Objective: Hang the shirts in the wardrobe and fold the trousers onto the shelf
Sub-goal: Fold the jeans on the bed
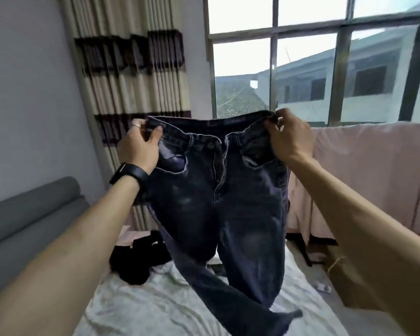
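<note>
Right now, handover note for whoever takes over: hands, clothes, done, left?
The left hand grips one end of the jeans' waistband and the right hand pinches the other.
The jeans hang unfolded above the bed, legs trailing toward the sheet.
A black garment lies crumpled on the bed.
Done: jeans in hand, spread out.
Left: fold and shelve them. The wardrobe and shelf are not in view.

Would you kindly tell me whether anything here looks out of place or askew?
Nothing damaged. The jeans, held by the waistband in the left hand and right hand, hang with the fly apparently undone and one leg trailing askew over the bed sheet; a black garment lies crumpled there.
</note>
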